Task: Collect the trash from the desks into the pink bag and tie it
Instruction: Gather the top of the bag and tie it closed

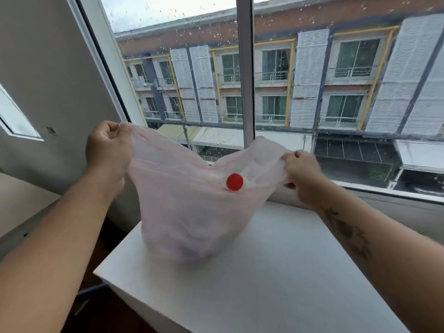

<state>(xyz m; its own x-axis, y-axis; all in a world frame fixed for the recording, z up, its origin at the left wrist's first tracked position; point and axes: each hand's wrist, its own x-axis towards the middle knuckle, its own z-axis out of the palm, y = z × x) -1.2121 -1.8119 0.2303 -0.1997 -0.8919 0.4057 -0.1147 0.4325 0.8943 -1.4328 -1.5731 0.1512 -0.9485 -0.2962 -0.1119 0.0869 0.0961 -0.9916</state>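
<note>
Both arms reach forward, forearms angled inward. Left hand [108, 146] is raised at the bag's upper left corner, knuckles toward camera, fingers curled tight and pinching the film. Right hand [303, 171] sits lower at the right corner, also fisted, gripping a bunched bit of plastic — the two hands stretch the top edge apart, so it sags in a V between them. Pink bag [192, 200] is thin, translucent, faintly wrinkled film; its rounded bottom rests on the white desk [276, 272], near the back left corner, close to the window [245, 75]. Contents inside are blurred: a dark purplish mass low down, not identifiable. One flat, round red cap [234, 182] shows through the film on the upper right side, glossy and opaque. Desk top is smooth, matte white, with a sharp front left corner. Right forearm carries a dark tattoo. Window glass is spotted with droplets — shuttered building beyond.
</note>
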